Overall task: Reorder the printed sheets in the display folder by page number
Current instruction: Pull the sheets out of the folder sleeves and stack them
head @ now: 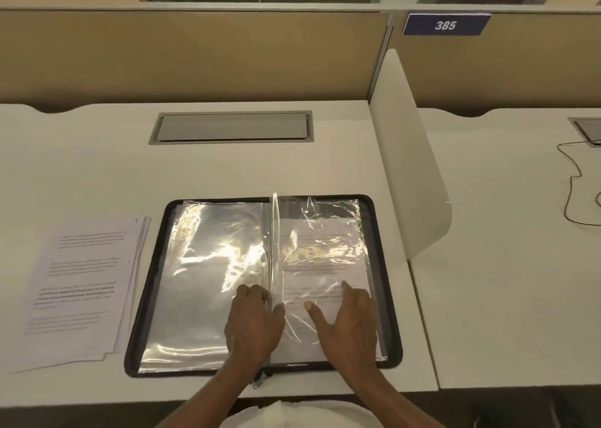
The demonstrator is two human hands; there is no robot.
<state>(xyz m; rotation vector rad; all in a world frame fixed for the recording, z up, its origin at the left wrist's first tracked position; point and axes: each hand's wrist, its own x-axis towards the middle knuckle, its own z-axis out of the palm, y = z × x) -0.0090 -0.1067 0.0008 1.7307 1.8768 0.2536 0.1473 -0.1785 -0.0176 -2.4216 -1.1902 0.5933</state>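
display folder open – left hand pinches upright sleeve

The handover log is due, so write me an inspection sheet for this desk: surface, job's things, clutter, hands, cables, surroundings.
Surface: white desk with a closed grey hatch.
Job's things: display folder open flat; one clear sleeve upright at the spine; printed sheet in the right-hand sleeve; stack of sheets on the desk left of the folder.
Clutter: nothing seen.
Hands: left hand pinches the upright sleeve between thumb and fingers; right hand rests flat on the right-hand sleeve.
Cables: one thin dark cable on the neighbouring desk, right.
Surroundings: white divider, tan partition, sign reading 385.
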